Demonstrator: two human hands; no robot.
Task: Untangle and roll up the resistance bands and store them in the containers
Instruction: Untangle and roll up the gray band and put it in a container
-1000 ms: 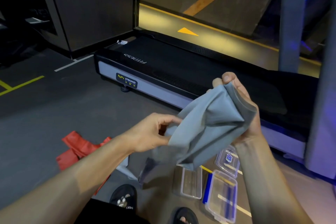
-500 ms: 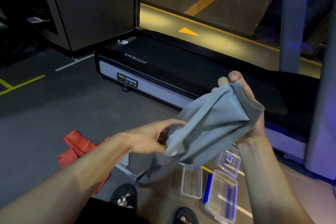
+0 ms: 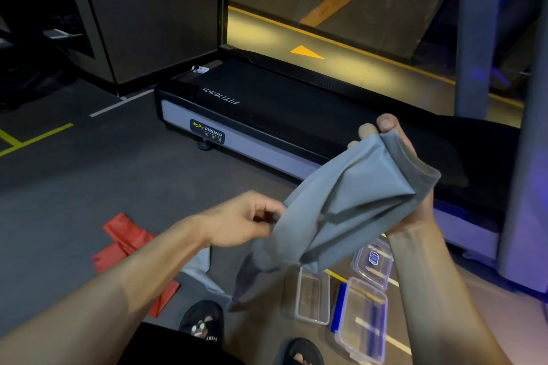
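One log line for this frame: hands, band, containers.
left hand: pinching grey band | right hand: gripping band | containers: empty | red band: floor

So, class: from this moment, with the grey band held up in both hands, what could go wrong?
1. The wide grey resistance band is still creased and folded between left hand and right hand; rolling now may trap a twist.
2. Its hanging tail could drag across the clear plastic containers below.
3. The red band lies near the feet, a possible trip hazard.
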